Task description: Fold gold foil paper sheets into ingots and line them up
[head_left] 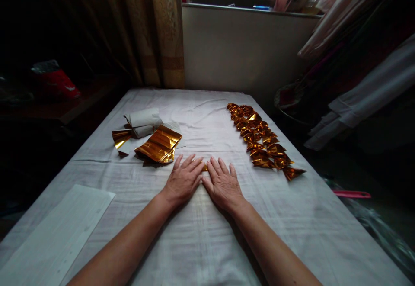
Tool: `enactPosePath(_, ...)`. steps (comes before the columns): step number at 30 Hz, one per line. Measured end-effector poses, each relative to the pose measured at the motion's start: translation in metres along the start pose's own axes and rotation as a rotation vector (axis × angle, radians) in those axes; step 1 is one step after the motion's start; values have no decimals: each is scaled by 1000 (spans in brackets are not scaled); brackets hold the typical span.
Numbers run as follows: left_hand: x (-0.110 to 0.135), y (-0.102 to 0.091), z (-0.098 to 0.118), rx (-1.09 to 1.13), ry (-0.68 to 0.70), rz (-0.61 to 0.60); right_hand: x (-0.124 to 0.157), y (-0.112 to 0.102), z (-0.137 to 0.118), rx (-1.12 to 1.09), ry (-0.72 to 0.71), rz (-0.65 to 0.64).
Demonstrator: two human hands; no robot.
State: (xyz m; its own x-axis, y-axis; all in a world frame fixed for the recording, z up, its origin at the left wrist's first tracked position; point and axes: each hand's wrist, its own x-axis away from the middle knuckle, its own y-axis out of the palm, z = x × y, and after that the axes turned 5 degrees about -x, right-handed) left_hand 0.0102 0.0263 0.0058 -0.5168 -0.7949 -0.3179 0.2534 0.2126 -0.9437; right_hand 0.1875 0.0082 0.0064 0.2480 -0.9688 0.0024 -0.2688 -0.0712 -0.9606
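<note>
Side by side near the middle of the cloth-covered table, my left hand (186, 177) and my right hand (223, 179) lie flat, palms down, with fingers stretched out. Between and beneath their fingers shows a small piece of gold foil paper (205, 167); most of it is hidden. A stack of gold foil sheets (158, 144) lies just beyond my left hand, to its left. To the right, folded gold foil pieces (256, 135) stand in rows running toward the far edge. One folded piece (293, 173) sits at the near end of them.
Behind the foil stack lies a crumpled white wrapper (144, 119), with a fanned foil piece (122, 137) beside it. A white paper sheet (61, 234) rests at the left on the white tablecloth (201, 255). Clothes (372, 91) hang at the right; a curtain (155, 30) hangs behind.
</note>
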Motion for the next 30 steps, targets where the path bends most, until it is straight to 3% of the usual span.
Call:
enactPosePath(2, 2, 2, 2, 19, 66, -92, 0, 0, 1, 0, 6, -15)
enactPosePath(4, 5, 3, 1, 5, 48, -159, 0, 0, 1, 1, 9, -31)
enactPosePath(10, 19, -3, -20, -57, -19, -213, 1, -1, 0, 6, 34, -38)
enactPosePath(15, 31, -10, -34, -91, -66, -187, 0, 1, 0, 11, 25, -27)
enactPosePath(21, 33, -3, -27, -74, -104, -133, 4, 3, 3, -13, -48, 117)
enactPosePath(25, 34, -1, -23, 21, -81, -48, 2, -2, 1, -70, -192, 180)
enactPosePath(30, 28, -5, -23, 184, -67, 27, -1, -5, -5, -82, -251, 165)
